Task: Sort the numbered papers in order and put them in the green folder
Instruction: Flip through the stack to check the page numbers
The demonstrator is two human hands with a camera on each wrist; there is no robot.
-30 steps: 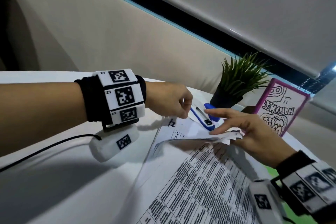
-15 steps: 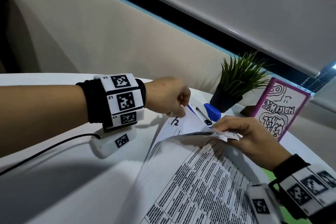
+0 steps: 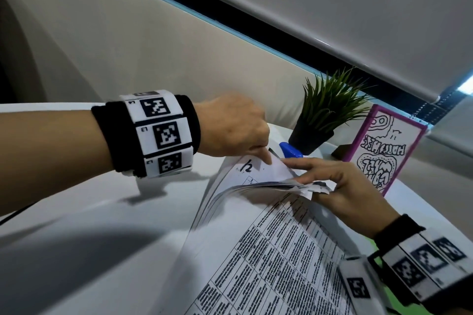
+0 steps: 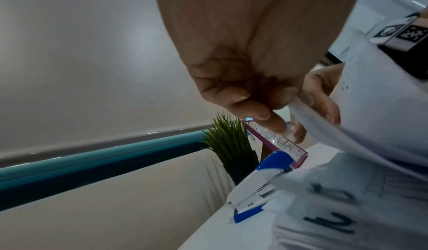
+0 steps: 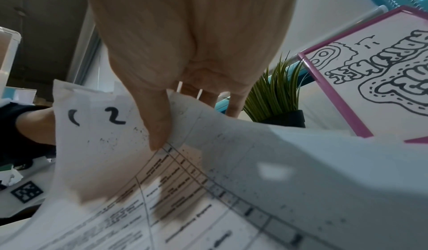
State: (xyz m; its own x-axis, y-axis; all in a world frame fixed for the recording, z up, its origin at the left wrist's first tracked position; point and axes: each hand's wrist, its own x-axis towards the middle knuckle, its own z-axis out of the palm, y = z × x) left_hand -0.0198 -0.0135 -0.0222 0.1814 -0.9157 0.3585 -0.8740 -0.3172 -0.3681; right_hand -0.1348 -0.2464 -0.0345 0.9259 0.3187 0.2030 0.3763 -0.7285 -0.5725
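Two hands (image 3: 230,128) (image 3: 343,186) pinch one paper stack (image 3: 256,174).

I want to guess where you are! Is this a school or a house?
Probably an office or study desk. There are printed papers, a blue stapler, a little potted plant and a framed drawing.

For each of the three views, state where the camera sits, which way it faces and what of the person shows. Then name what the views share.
Head: worn on the head, looking forward and down at the papers; shows both forearms, the left hand and the right hand.
Left wrist: under the left wrist, looking along the left hand pinching a sheet corner, toward the stapler.
Right wrist: under the right wrist, looking along the right hand holding lifted corners marked 1 and 2.
Shared: all three show the potted plant and the pink-framed drawing.
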